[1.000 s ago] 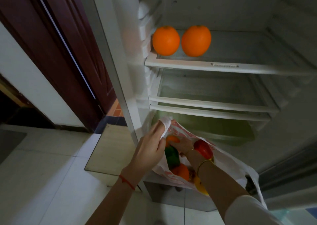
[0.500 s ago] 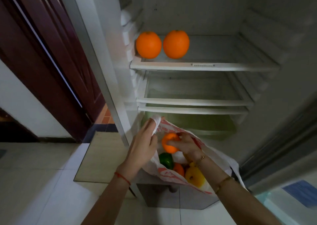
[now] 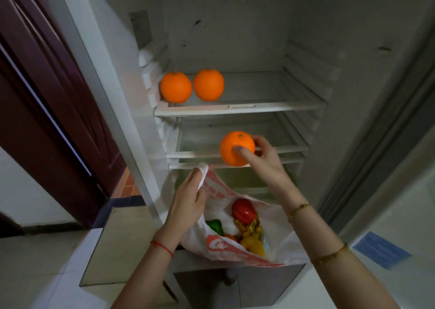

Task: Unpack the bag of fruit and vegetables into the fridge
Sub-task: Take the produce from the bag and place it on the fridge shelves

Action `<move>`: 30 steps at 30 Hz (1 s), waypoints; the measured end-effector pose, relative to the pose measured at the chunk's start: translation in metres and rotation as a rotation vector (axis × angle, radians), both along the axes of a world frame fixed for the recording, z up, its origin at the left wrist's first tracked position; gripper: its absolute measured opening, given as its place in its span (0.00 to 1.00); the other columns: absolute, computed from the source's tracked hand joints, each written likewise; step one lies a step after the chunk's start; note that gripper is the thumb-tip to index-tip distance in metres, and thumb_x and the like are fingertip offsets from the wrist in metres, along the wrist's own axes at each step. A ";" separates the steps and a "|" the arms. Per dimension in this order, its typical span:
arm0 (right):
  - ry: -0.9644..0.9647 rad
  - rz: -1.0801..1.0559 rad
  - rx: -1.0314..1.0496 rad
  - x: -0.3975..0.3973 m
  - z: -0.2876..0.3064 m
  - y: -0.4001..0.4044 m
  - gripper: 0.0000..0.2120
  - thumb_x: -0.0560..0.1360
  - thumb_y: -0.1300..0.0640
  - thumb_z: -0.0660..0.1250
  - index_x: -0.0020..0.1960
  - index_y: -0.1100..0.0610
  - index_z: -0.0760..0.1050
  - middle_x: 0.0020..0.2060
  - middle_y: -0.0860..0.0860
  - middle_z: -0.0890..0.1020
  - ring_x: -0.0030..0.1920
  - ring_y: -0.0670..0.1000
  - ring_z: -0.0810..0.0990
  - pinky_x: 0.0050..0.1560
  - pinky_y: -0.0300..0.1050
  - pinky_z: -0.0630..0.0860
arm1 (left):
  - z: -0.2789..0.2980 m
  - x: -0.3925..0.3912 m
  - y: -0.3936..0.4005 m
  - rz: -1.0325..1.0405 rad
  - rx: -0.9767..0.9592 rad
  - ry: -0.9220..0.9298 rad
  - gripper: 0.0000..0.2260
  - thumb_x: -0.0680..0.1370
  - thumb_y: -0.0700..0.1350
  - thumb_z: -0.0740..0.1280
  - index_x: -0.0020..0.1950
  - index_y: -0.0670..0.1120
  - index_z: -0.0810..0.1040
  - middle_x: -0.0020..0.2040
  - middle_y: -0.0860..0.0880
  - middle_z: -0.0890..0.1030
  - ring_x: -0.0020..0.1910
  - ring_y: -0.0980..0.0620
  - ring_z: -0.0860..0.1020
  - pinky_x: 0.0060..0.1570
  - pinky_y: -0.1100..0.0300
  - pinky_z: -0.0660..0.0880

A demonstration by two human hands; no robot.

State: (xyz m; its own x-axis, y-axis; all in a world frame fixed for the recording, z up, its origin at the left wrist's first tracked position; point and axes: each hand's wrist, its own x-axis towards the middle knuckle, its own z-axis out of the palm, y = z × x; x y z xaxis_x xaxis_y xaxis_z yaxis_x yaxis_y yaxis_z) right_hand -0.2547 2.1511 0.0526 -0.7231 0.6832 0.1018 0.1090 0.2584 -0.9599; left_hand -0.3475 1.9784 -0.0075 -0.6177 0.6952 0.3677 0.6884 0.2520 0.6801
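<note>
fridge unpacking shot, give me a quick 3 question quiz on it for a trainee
1. True or false: the right hand holds an orange in front of the fridge shelves.
2. How many oranges already sit on the upper shelf? A) one B) two C) three
3. What does the left hand grip?

Key
1. True.
2. B: the left orange on the shelf and the right orange on the shelf sit side by side.
3. The edge of the plastic bag, which contains a red pepper and a green pepper.

Orange orange (image 3: 235, 147); white bag (image 3: 219, 247), red print.
</note>
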 end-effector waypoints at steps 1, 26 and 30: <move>0.044 -0.031 0.045 -0.001 0.013 0.006 0.23 0.72 0.50 0.73 0.64 0.52 0.72 0.57 0.50 0.77 0.51 0.46 0.77 0.44 0.35 0.72 | 0.002 0.001 0.001 0.000 0.000 -0.001 0.14 0.79 0.33 0.59 0.63 0.42 0.71 0.41 0.59 0.70 0.41 0.67 0.74 0.38 0.75 0.69; 0.004 -0.254 0.401 -0.112 0.074 0.087 0.37 0.73 0.37 0.68 0.73 0.56 0.61 0.66 0.55 0.75 0.65 0.59 0.75 0.67 0.60 0.71 | 0.003 -0.015 -0.003 -0.035 0.007 -0.054 0.21 0.80 0.33 0.59 0.67 0.53 0.67 0.43 0.59 0.71 0.43 0.69 0.74 0.38 0.74 0.70; 0.116 -0.303 0.403 -0.103 0.070 0.084 0.38 0.71 0.38 0.70 0.71 0.58 0.64 0.67 0.55 0.74 0.66 0.56 0.72 0.67 0.55 0.71 | 0.001 -0.014 -0.004 -0.053 0.016 -0.058 0.19 0.79 0.33 0.59 0.66 0.51 0.69 0.43 0.58 0.72 0.42 0.63 0.75 0.37 0.72 0.72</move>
